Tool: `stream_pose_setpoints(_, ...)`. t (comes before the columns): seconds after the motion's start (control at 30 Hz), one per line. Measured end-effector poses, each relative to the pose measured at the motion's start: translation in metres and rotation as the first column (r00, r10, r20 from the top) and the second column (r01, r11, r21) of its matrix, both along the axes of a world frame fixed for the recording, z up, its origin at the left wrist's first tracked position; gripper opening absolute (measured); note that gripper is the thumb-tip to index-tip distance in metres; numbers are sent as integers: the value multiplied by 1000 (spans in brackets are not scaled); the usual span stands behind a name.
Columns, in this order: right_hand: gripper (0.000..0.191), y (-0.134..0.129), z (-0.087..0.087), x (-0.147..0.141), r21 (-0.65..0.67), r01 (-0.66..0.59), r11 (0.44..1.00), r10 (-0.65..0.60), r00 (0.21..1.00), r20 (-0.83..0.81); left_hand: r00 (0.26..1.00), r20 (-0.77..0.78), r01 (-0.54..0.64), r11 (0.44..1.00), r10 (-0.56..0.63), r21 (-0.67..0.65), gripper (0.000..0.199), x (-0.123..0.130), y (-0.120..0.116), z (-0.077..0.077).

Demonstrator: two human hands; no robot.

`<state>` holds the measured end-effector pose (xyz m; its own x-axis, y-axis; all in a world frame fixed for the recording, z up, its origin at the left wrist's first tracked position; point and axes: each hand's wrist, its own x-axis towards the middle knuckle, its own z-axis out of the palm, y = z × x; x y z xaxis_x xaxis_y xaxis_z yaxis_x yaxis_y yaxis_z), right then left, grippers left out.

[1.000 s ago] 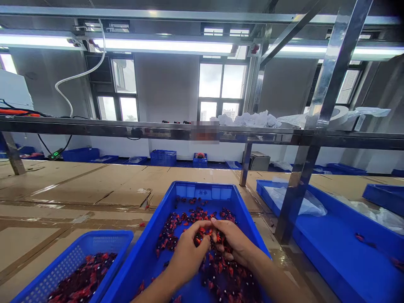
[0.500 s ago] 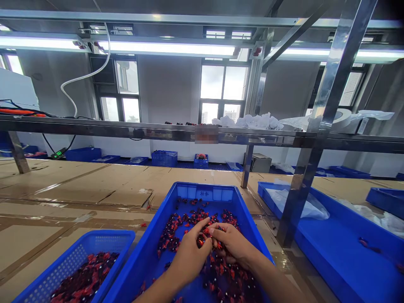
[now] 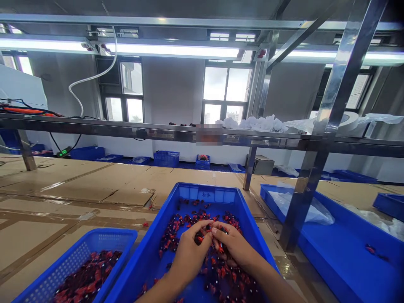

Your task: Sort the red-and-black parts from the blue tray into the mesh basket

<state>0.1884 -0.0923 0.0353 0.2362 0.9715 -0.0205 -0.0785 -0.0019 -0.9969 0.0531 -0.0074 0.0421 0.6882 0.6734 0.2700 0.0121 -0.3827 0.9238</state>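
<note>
Over the large blue bin, my left hand and my right hand meet, thumbs and fingertips close together. Small red-and-black pieces show between the curled fingers of both hands; their exact kind is too small to make out. Beneath and around the hands, many loose red-and-black pieces lie scattered on the bin's floor, thickest near the right forearm. To the left stands a blue perforated basket with a heap of dark and red pieces in it.
A metal post rises between the bin and a wide blue tray on the right, which holds a plastic bag and a few pieces. Cardboard covers the table. A metal shelf rail crosses ahead.
The view has shifted slightly, moving the scene a little to the right. Both hands stay together over the bin; the fingers have closed in slightly around the pieces.
</note>
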Motion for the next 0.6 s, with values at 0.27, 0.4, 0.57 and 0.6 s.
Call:
stream_pose_setpoints(0.27,27,3,-1,1,20,-22,1000,27,940,-340,1000,-1,26,998,-26,58,39,0,-2,-5)
stream_pose_setpoints(0.4,23,3,-2,5,28,-18,999,27,920,-391,1000,-17,24,999,-23,33,47,0,-4,-6)
stream_pose_setpoints(0.57,27,0,1,7,72,-60,996,85,893,-442,1000,3,-21,997,21,-72,54,-1,-2,-3)
stream_pose_setpoints(0.6,27,-1,1,7,79,-64,995,93,892,-441,1000,0,-29,996,29,-79,53,-1,-1,-3)
